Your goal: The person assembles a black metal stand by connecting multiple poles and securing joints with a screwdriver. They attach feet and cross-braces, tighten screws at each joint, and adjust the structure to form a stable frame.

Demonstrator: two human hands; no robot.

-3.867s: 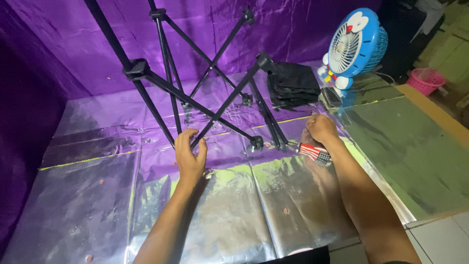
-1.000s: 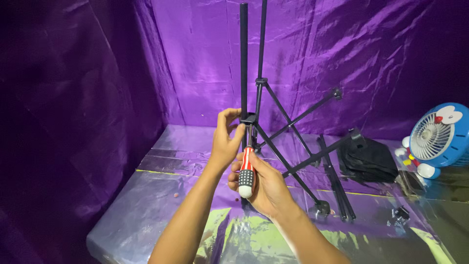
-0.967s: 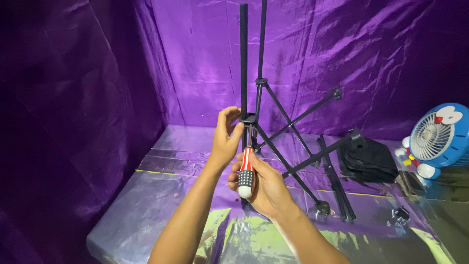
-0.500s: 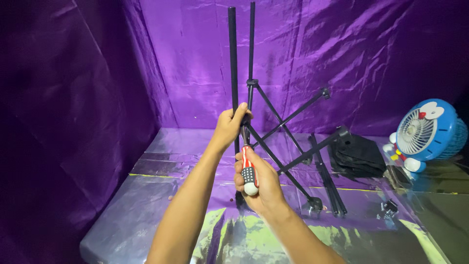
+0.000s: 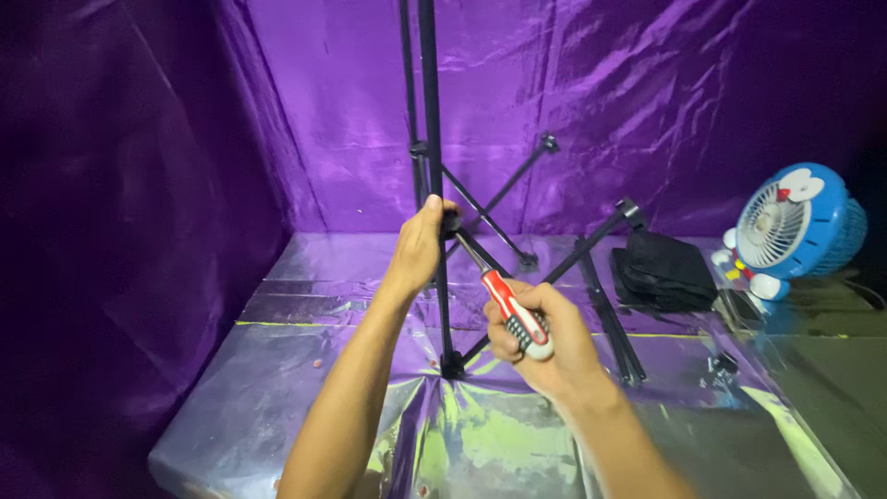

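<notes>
A black metal tripod stand (image 5: 431, 111) rises upright from the silver-foil table, its legs spread behind. My left hand (image 5: 420, 242) grips the stand's vertical pole at a joint, about mid-height. My right hand (image 5: 540, 340) holds a screwdriver (image 5: 511, 310) with a red, white and grey handle; its shaft points up and left toward the joint beside my left hand. The tip is hidden by my left hand's fingers.
A folded black bag (image 5: 663, 271) lies at the back right. A blue and white desk fan (image 5: 793, 226) stands at the far right. Small dark hardware (image 5: 723, 362) rests on the foil table (image 5: 277, 388). Purple cloth (image 5: 139, 185) walls the left and back.
The stand has gone from lying tilted on the table to standing upright. My right hand and the screwdriver have dropped lower and tilted; my left hand stays on the pole's joint.
</notes>
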